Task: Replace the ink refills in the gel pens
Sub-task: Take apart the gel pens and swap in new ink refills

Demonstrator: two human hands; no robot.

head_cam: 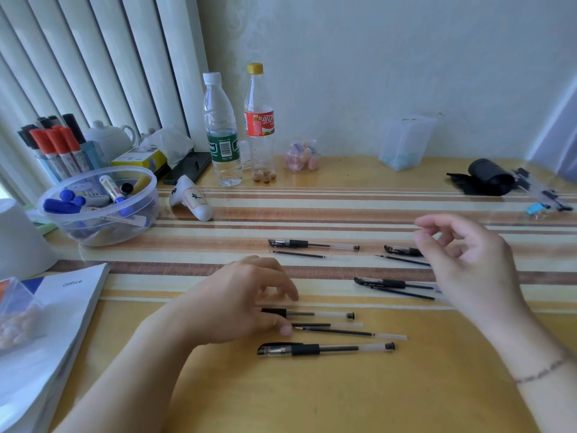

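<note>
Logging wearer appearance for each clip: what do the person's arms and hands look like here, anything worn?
Both forearms are bare, with no sleeves in view. The right wrist carries a thin dark beaded bracelet. The left hand and right hand wear no gloves, and no rings or watch can be seen. The nails look short and unpainted.

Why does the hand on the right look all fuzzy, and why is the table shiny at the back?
In the head view, the right hand is smeared, which looks like motion blur, while the left hand and the nearest gel pen look sharper. Soft daylight bounces off the glossy table near the bottles, making pale glare. The wide lens also bends the blinds at the picture's edge.
</note>
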